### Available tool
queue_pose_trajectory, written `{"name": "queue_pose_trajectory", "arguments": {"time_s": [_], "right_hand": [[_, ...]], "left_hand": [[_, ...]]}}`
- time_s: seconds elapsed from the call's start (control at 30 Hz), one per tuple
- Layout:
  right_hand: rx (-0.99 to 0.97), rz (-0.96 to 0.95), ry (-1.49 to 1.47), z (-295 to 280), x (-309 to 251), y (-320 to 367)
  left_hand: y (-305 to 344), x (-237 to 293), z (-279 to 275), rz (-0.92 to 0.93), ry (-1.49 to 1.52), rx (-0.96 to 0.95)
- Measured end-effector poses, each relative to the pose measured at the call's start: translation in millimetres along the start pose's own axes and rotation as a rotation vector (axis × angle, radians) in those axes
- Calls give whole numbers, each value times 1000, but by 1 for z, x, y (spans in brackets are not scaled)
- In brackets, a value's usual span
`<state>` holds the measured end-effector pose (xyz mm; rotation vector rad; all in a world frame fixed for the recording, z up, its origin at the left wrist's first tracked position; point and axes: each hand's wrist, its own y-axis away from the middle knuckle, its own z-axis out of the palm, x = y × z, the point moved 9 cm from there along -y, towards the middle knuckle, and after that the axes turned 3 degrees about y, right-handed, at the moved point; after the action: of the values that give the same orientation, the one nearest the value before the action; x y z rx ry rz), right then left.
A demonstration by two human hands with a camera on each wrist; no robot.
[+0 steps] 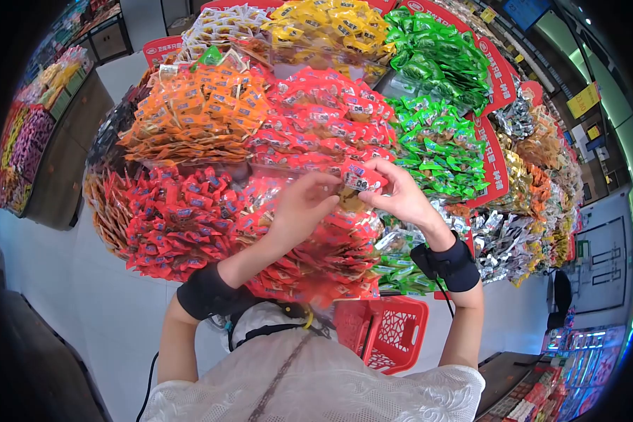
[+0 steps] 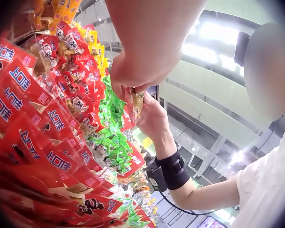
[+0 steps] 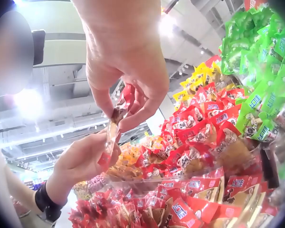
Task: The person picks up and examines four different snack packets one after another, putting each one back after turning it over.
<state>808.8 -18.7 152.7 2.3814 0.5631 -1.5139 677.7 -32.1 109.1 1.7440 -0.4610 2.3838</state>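
Between my two hands is a small red snack packet with a clear window showing brown food inside. My right hand pinches one end of it between thumb and fingers. At the other end, the thumb and fingers of my left hand hold it too, as the right wrist view also shows, where the packet stretches between both hands. The hands are raised over heaped red packets of a similar look. Part of the packet is hidden behind the fingers in the left wrist view.
Heaps of orange packets, green packets and yellow packets fill the display around the hands. Red sign boards edge its right side. A red shopping basket stands low, close to my body.
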Motion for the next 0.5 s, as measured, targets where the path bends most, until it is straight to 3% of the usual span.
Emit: {"name": "queue_pose_trajectory", "arguments": {"time_s": [0.07,0.17,0.2,0.23,0.27,0.3,0.33,0.43,0.5], "right_hand": [[22,31,-94,1,8,0],[184,-52,-106,-25,8,-6],[317,-123,73,-51,-1,-10],[445,-148,-17,-75,-5,-13],[587,-308,171,-105,-8,-18],[707,-330,306,-126,-9,-21],[709,-321,204,-135,-13,-27],[725,-293,460,-143,-6,-46],[701,-220,475,-137,0,-52]], "left_hand": [[-1,-9,-2,-17,-70,-8],[-18,5,-5,177,-298,-4],[-23,28,-5,272,-464,46],[-29,43,0,468,-673,47],[-33,54,6,666,-880,48],[-34,61,16,868,-1086,49],[-44,58,21,868,-1144,20],[-72,48,45,874,-1311,-15],[-86,40,59,881,-1409,21]]}}
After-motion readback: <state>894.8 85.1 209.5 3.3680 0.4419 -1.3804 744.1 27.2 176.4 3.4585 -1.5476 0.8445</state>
